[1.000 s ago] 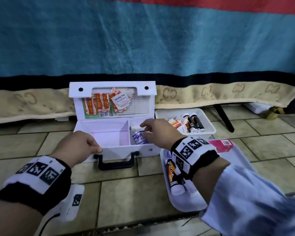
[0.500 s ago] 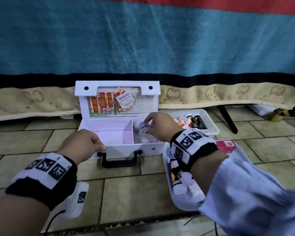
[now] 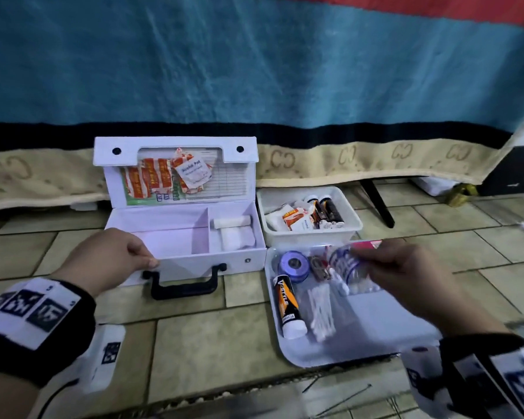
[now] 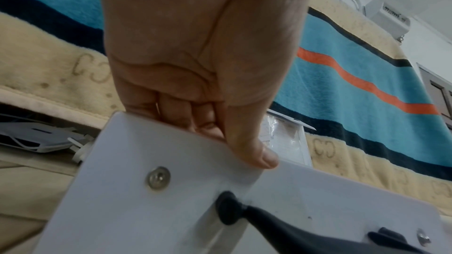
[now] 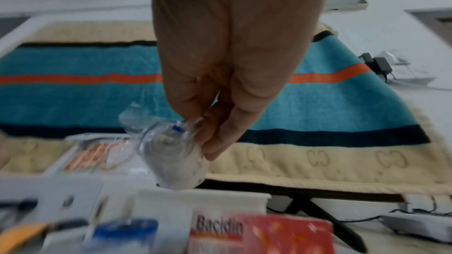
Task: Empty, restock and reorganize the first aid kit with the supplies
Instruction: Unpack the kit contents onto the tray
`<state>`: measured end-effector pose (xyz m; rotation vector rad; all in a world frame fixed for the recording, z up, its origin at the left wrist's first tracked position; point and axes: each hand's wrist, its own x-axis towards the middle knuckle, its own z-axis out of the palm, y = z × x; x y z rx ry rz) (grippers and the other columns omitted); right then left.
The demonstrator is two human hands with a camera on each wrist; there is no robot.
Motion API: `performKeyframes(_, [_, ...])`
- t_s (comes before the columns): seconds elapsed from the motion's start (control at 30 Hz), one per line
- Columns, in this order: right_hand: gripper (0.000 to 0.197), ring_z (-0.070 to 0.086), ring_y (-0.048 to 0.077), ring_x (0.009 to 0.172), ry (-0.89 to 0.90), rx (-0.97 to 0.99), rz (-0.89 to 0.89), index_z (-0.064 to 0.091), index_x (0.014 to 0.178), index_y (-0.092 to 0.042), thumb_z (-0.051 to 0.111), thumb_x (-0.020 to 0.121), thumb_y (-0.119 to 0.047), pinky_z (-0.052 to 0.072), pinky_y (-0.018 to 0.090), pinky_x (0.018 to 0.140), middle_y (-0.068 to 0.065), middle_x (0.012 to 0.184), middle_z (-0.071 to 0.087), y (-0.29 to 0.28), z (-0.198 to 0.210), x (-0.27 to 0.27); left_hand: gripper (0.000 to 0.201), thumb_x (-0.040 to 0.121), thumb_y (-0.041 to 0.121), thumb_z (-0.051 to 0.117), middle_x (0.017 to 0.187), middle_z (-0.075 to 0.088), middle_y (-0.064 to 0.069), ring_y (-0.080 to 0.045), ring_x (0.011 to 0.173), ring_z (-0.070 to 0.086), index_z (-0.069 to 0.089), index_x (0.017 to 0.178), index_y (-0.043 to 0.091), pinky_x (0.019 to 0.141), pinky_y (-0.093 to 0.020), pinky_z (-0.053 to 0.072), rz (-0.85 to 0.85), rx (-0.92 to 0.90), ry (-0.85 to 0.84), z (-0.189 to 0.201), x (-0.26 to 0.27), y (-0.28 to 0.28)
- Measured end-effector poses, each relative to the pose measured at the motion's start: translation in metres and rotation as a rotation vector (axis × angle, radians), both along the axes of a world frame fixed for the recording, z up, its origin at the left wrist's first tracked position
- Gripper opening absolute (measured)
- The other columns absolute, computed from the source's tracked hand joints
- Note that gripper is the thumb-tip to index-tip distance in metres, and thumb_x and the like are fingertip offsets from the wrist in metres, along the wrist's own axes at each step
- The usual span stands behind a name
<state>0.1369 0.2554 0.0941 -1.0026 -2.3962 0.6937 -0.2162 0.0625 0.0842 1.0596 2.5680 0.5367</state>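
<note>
- First aid kit, a white rectangular box (image 3: 200, 261) with a black carrying handle (image 3: 184, 285), stands open on the tiled floor (image 3: 194, 343) in the head view, its lid upright against a blue, black and beige blanket (image 3: 254, 71).
- Orange sachets and a white alcohol pad packet (image 3: 191, 172) sit in the lid pocket; a white gauze roll (image 3: 232, 221) lies in the right compartment of the kit, above some white padding.
- The left hand (image 3: 109, 258) grips the front wall of the kit at its left end, fingers curled over the rim.
- The right hand (image 3: 406, 276) pinches a clear plastic bag of white cotton balls (image 3: 350, 273) above a flat white tray (image 3: 360, 343), just right of the kit.
- On the tray lie a blue tape roll (image 3: 293, 264), an orange and black tube with a white cap (image 3: 288, 306) and a bunch of white cotton swabs (image 3: 321, 309).
- A deeper white bin (image 3: 312, 235) behind the tray holds sachets and small dark bottles.
- In the left wrist view, the left hand (image 4: 203, 65) holds the white wall of the kit (image 4: 171, 210), thumb on the outside and the other fingers inside; a metal snap (image 4: 158, 177) is below the thumb.
- In the right wrist view, blurred, the right hand (image 5: 234, 65) pinches the top of the clear bag (image 5: 171, 152), which hangs down; a red and white box printed "Bacidin" (image 5: 264, 235) lies below.
</note>
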Motion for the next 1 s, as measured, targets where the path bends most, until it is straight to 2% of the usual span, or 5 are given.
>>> performKeyframes(0.07, [0.029,0.066,0.005,0.077,-0.089,0.097,0.021,0.074,0.101,-0.025,0.065,0.077,-0.012,0.050,0.021,0.073,-0.011,0.082,0.070,-0.003,-0.016,0.010,0.017,0.073,0.025,0.079,0.068,0.068,0.007,-0.011,0.068,0.059,0.071,0.058,0.023,0.056,-0.024,0.039,0.000,0.002,-0.007,0.001,0.001,0.000])
performKeyframes(0.23, [0.037,0.061,0.005,0.081,-0.122,0.037,0.026,0.077,0.094,-0.022,0.069,0.071,0.006,0.050,0.010,0.070,-0.010,0.078,0.060,-0.014,-0.045,0.013,0.015,0.073,0.024,0.078,0.070,0.070,0.005,-0.012,0.069,0.060,0.072,0.060,0.022,0.056,-0.025,0.039,0.008,-0.003,-0.014,0.003,0.003,0.000])
performKeyframes(0.47, [0.036,0.063,0.013,0.094,-0.185,-0.024,0.024,0.064,0.099,-0.020,0.058,0.073,0.004,0.052,0.026,0.080,-0.005,0.102,0.064,-0.017,-0.049,0.000,0.015,0.074,0.024,0.078,0.071,0.069,0.005,-0.012,0.070,0.060,0.072,0.060,0.022,0.055,-0.024,0.038,0.022,0.012,-0.023,0.003,0.004,0.000])
performKeyframes(0.77, [0.034,0.056,0.021,0.067,-0.401,-0.087,-0.072,0.037,0.084,-0.039,0.061,0.079,-0.015,0.035,0.028,0.062,-0.002,0.087,0.062,-0.009,-0.039,0.010,0.015,0.072,0.025,0.079,0.071,0.069,0.005,-0.014,0.072,0.060,0.071,0.059,0.023,0.059,-0.025,0.041,0.052,0.018,-0.037,-0.002,0.002,-0.001])
performKeyframes(1.0, [0.032,0.050,-0.014,0.066,-0.297,-0.052,0.000,0.056,0.092,-0.027,0.065,0.074,-0.002,0.036,0.002,0.066,-0.007,0.091,0.055,-0.014,-0.027,0.006,0.016,0.072,0.027,0.079,0.072,0.069,0.006,-0.014,0.073,0.061,0.071,0.059,0.025,0.065,-0.028,0.045,0.054,0.007,-0.038,-0.003,0.001,-0.001])
